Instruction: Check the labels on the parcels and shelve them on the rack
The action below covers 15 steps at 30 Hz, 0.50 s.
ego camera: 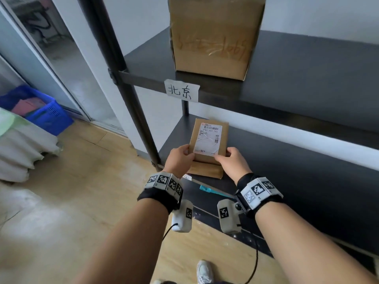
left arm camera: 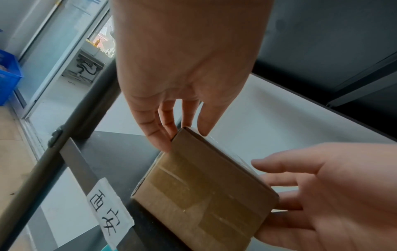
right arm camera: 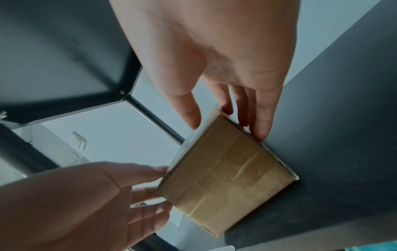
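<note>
A small cardboard parcel (ego camera: 208,140) with a white shipping label on top sits on the rack's lower black shelf (ego camera: 287,160), near its left front corner. My left hand (ego camera: 179,158) holds the near left corner, thumb on the top face and fingers down the side (left arm camera: 159,135). At the near right corner my right hand (ego camera: 232,158) does the same, with its fingers (right arm camera: 262,122) along the right side. The wrist views show the parcel's taped brown end (left arm camera: 199,186) (right arm camera: 227,176) resting on the shelf (right arm camera: 333,135).
A paper tag reading 北京 (ego camera: 182,90) hangs on the shelf above, where a large cardboard box (ego camera: 213,35) stands. Another handwritten tag (left arm camera: 109,214) marks the lower shelf's edge. The rack's black post (ego camera: 127,89) rises left of the parcel. A blue crate (ego camera: 41,111) sits on the floor at left.
</note>
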Available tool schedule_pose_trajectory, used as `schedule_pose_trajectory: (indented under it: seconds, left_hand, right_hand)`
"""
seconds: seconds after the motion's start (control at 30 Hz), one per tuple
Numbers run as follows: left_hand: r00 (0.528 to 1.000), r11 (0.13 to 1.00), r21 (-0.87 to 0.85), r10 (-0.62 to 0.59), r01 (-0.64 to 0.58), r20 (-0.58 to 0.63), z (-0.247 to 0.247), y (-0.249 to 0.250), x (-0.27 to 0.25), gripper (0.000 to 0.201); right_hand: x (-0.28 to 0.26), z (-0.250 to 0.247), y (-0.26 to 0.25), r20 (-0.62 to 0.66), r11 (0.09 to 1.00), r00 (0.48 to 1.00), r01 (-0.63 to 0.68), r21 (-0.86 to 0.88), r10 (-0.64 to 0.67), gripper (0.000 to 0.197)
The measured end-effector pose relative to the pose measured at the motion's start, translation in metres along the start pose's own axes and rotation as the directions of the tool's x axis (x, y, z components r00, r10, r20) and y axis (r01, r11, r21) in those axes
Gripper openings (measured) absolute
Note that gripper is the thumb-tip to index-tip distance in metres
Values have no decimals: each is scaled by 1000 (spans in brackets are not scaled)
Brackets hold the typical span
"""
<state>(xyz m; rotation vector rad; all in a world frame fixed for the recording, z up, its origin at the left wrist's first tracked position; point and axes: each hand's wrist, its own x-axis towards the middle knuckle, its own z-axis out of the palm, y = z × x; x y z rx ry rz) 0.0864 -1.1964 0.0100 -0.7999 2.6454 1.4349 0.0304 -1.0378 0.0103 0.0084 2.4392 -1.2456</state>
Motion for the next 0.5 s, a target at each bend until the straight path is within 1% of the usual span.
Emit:
schedule_pose_trajectory:
  seconds: [0.03,0.17,0.33,0.43,0.5]
  left_hand:
    - [1000,1000,8,7,-7,10,-1,1,5,24]
    - [999,999,45,11,-13,48,-2,3,23,28]
    - [996,995,91,20,-29,90,-4,-1,31,42]
    - [994,990,124,52,-63,95,-6,-6,32,50]
    - [997,989,140,42,-51,70,-12,-5,29,53]
  right_hand:
    - [3,1,-1,-9,1000,1000,12,3,-12,50]
    - [9,8,-5,-49,1000,999,11,-11,-11,48]
    - [4,15,-7,-83,1000,996,-17,-7,16,48]
    - [1,18,-7,-104,1000,995,9,-7,-10,49]
    - [-8,16,-15,-159,1000,987,20,-2,-20,50]
